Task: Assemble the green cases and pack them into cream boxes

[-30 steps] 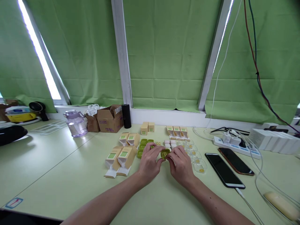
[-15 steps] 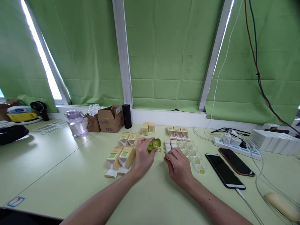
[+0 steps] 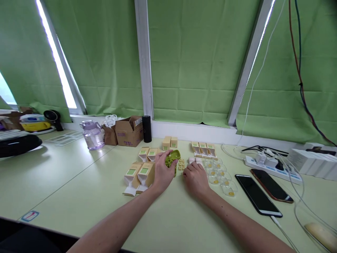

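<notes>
- Left hand [image 3: 164, 169], centre: grip pinched on green case [image 3: 175, 154]; slack hold could drop it.
- Right hand [image 3: 195, 177], centre-right: grip curled, contents hidden; leftward drift could scatter yellow pieces [image 3: 180, 168].

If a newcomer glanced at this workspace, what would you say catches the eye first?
Probably the green blinds, which fill most of the upper view. Next, near the centre, the left hand holds a small green container, with the right hand close by. A lilac water jug stands on the left, and two smartphones lie on the right.
</notes>
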### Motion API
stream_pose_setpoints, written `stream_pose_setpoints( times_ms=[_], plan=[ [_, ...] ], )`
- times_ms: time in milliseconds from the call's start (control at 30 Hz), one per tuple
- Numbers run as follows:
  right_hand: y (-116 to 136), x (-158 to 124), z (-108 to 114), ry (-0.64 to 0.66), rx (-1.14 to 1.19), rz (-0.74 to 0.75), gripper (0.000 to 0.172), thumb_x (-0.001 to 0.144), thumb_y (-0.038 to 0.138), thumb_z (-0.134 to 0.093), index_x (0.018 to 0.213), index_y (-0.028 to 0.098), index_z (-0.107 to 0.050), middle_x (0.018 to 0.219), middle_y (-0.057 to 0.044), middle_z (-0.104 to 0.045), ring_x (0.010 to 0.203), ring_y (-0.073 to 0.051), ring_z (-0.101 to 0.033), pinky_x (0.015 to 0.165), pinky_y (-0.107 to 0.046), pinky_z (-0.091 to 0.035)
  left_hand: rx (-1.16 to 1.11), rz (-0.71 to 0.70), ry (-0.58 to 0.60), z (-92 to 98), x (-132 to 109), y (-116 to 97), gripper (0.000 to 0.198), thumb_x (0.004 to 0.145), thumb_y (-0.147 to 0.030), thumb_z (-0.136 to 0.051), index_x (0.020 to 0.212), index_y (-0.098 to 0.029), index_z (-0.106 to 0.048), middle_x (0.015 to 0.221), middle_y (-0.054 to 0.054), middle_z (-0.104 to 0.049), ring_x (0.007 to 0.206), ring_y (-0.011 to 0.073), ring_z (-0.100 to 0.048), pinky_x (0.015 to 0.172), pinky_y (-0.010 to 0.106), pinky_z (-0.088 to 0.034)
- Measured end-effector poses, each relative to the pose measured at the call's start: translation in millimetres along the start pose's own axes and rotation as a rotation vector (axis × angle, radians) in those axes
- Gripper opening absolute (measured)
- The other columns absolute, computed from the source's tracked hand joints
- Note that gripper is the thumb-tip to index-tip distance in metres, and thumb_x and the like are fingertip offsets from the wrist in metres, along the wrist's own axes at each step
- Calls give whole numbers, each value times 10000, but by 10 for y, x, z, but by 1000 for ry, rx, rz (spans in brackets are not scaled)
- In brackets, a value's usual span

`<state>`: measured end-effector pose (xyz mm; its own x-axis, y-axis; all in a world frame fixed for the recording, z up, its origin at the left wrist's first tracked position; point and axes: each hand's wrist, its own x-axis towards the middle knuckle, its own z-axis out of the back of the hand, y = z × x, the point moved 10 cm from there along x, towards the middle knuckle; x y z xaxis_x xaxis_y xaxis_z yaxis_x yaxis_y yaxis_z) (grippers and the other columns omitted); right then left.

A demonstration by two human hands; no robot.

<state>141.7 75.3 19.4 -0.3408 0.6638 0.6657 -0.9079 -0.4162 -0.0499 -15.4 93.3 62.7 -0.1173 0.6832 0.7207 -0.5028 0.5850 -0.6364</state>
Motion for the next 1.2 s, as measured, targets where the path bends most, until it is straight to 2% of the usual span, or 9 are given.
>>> stream_pose_setpoints(
  times_ms=[167, 400, 633, 833, 933, 1067, 1200],
  plan=[
    [1, 64, -75, 24, -26, -20, 144, 820, 91, -754, 763, 211, -698, 808, -87, -723, 902, -275, -571, 796, -404, -359, -16, -9, 3, 6, -3, -24, 338, 899, -230, -729, 1237, -235, -710, 1126, 95, -670, 1055, 250, -644, 938, 425, -583],
    [-15, 23, -10, 25, -30, -30, 91, 830, 147, -777, 822, 213, -714, 876, -99, -727, 976, -303, -548, 835, -428, -363, -17, -9, 11, -3, -8, -31, 323, 910, -238, -720, 1232, -227, -706, 1126, 103, -676, 1055, 260, -643, 934, 435, -584],
    [-14, 21, -210, 165, -84, -27, 94, 898, 166, -684, 863, 192, -767, 935, -124, -714, 1033, -308, -521, 874, -436, -340, -38, 4, 35, -9, -10, -62, 275, 933, -275, -695, 1201, -213, -705, 1138, 114, -702, 1091, 268, -648, 965, 440, -567],
    [-21, 26, -247, 198, -92, -35, 130, 917, 175, -643, 887, 183, -769, 956, -132, -711, 1047, -310, -512, 883, -431, -317, -135, 21, 33, -4, -3, -84, 214, 946, -326, -702, 1137, -229, -706, 1130, 104, -739, 1094, 266, -677, 970, 417, -553],
    [-15, 27, -230, 203, -96, -40, 146, 936, 182, -624, 881, 178, -759, 956, -129, -708, 1054, -311, -513, 890, -432, -313, -230, 100, 28, -31, -2, -16, 213, 947, -399, -716, 1069, -225, -702, 1086, 95, -758, 1023, 243, -704, 928, 374, -551],
    [13, 24, -156, 208, -94, -41, 102, 931, 194, -642, 931, 173, -741, 990, -126, -710, 1050, -305, -517, 885, -423, -308, -514, 334, 113, -237, -43, 181, 388, 911, -581, -728, 982, -209, -642, 873, 69, -775, 787, 198, -708, 705, 296, -520],
    [161, -37, -34, 229, -62, 21, 69, 915, 173, -664, 931, 172, -730, 977, -115, -712, 995, -282, -539, 862, -410, -301, -812, 573, 177, -433, -145, 311, 492, 838, -647, -777, 899, -191, -601, 883, 118, -802, 776, 194, -711, 616, 249, -450]
  ],
)
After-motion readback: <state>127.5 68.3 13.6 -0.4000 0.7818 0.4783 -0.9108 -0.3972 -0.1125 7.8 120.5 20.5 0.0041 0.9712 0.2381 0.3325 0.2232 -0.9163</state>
